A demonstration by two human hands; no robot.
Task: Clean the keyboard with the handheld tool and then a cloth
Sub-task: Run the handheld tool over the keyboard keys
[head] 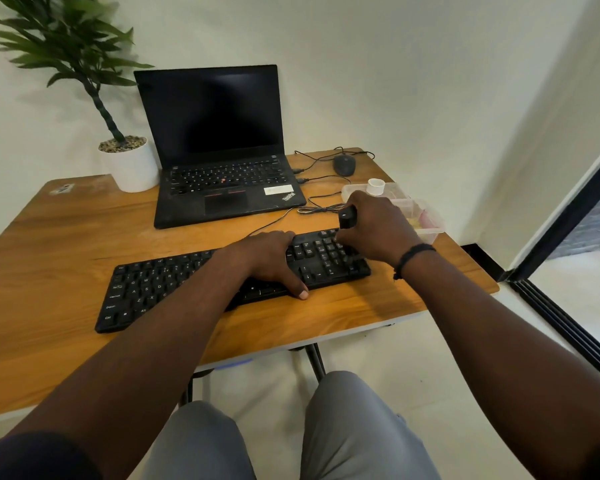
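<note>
A black keyboard (160,289) lies slanted across the wooden desk (49,244) in front of me. My left hand (267,258) rests flat over its middle, fingers reaching the far edge and thumb over the near edge. My right hand (378,226) grips a small black handheld tool (347,216), held upright with its lower end on the number pad at the keyboard's right end. No cloth is plainly visible.
An open black laptop (222,150) stands behind the keyboard, with a potted plant (129,164) at its left. A mouse (344,164) and cables lie at the back right. A clear plastic box (426,220) with a white-capped bottle (376,186) sits behind my right hand.
</note>
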